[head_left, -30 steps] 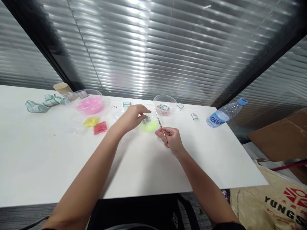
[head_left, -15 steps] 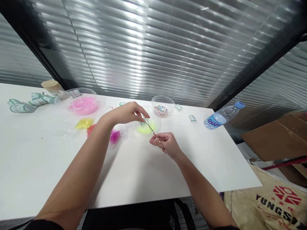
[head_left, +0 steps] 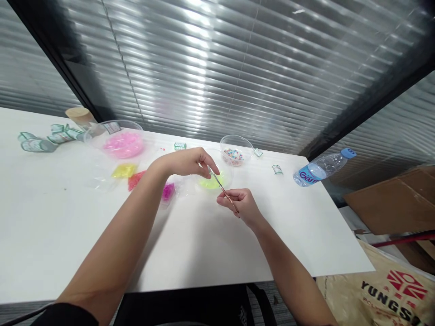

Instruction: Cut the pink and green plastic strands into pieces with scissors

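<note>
My right hand (head_left: 240, 206) pinches a slim copper-and-silver tool (head_left: 229, 199) that looks like tweezers or small scissors; its exact kind is unclear. The silver tip points up and left to my left hand (head_left: 200, 164). There my left thumb and forefinger close together at the tip; whatever is between them is too small to make out. Both hands are above the table, in front of a clear bowl (head_left: 230, 171) with bright yellow-green bits (head_left: 211, 182) inside. My left fingers cover part of that bowl.
A clear bowl of multicoloured beads (head_left: 233, 156) stands behind. To the left are a bowl of pink bits (head_left: 124, 145) and yellow (head_left: 124, 171), red (head_left: 136, 180) and magenta (head_left: 167, 192) packets. A water bottle (head_left: 310, 174) stands right, near a small label (head_left: 277, 170).
The view has shifted slightly, so the table things appear a little to the right. Both hands keep their grip and hold nearly the same pose around the tool.
</note>
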Available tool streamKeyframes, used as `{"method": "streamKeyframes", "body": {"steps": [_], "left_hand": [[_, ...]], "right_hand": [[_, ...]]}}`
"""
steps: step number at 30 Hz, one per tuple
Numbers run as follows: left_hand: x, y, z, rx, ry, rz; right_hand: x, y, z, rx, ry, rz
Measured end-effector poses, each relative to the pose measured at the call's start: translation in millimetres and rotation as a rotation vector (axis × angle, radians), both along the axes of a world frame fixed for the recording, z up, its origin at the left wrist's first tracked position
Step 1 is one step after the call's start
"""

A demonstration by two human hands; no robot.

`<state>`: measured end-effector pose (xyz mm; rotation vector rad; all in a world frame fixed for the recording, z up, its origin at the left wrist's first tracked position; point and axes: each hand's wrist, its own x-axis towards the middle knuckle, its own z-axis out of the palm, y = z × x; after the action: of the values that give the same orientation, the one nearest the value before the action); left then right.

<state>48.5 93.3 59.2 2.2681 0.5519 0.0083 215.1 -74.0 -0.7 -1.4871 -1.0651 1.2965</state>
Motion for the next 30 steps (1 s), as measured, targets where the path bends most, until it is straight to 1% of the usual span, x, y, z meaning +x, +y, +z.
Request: {"method": "streamKeyframes", "body": {"steps": [6, 15, 25, 30], "left_hand": [[1.5, 0.8, -2.6, 0.005, 0.009, -0.025], [2.4, 0.0, -3.0, -0.002, 0.005, -0.041], [3.5, -4.0, 1.2, -0.04, 0.031, -0.028], [3.0, -3.9, 1.0, -0.038, 0.031, -0.043]], "right_hand": [[1.0, 0.4, -0.2, 0.001, 0.013, 0.003], [2.0, 1.1, -4.9, 0.0, 0.03, 0.015], [2.4, 0.8, -4.1, 0.002, 0.024, 0.032], [1.8, 1.2, -4.5, -0.003, 0.025, 0.041]]}}
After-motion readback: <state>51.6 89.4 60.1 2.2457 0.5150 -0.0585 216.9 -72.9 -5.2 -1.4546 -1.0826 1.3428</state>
